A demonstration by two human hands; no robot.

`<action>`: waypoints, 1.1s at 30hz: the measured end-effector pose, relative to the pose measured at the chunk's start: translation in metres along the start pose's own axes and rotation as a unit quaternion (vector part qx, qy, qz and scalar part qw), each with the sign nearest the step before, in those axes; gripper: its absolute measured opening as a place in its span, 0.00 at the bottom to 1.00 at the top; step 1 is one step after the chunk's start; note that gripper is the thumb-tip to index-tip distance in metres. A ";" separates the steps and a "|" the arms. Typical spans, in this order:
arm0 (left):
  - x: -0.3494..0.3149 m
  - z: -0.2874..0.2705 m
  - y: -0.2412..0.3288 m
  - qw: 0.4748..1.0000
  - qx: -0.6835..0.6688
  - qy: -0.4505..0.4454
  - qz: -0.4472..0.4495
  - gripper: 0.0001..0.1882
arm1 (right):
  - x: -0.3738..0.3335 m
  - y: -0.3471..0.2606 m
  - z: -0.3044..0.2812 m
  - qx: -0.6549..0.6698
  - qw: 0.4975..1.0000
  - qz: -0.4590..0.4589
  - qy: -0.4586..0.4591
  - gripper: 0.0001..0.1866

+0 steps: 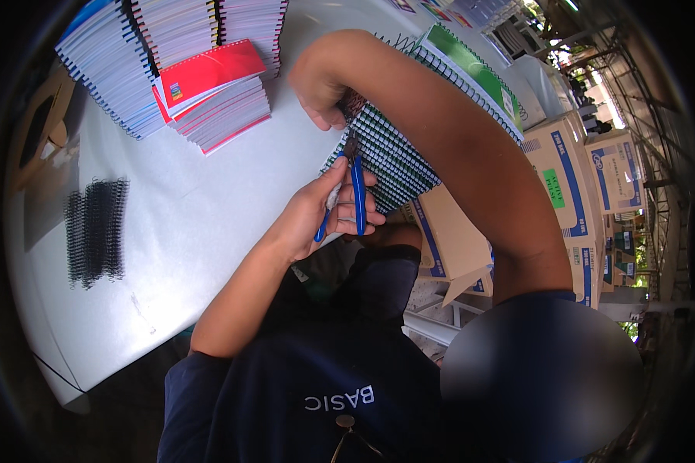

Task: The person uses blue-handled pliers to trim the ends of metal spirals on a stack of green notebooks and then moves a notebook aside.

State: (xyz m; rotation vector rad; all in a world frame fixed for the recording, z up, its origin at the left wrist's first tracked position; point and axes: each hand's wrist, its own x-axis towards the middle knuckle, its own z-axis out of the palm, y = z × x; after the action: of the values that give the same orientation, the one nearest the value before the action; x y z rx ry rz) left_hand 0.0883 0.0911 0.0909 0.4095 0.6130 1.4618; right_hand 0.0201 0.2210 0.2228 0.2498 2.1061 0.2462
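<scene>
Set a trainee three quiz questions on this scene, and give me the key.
1. Which hand holds the blue-handled pliers?
2. True or false: the black coils lie inside a cardboard box.
3. The cover on top of the small booklet stack at the upper left is: a) yellow, b) red, c) green.

Key: 1. The left hand. 2. False; they lie on the table. 3. b.

White capitals [340, 399] on dark shirt [316, 347], six o'clock; black print on green label [554, 189], brown carton [541, 156], three o'clock.
</scene>
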 end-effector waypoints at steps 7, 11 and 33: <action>0.005 -0.002 0.000 0.999 0.018 0.029 0.002 0.31 | -0.006 -0.001 -0.002 0.034 0.999 0.009 -0.011 0.15; 0.003 0.002 0.002 0.998 0.025 0.050 0.003 0.31 | -0.006 -0.001 -0.002 0.039 0.999 0.000 -0.001 0.15; 0.000 0.008 0.008 1.000 -0.001 -0.017 0.000 0.31 | -0.008 0.006 0.005 0.018 0.998 -0.012 0.056 0.17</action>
State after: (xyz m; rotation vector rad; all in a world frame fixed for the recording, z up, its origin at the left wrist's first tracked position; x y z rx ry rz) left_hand 0.0867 0.0923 0.1021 0.4321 0.5841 1.4535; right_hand 0.0292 0.2245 0.2279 0.2368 2.2245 0.2115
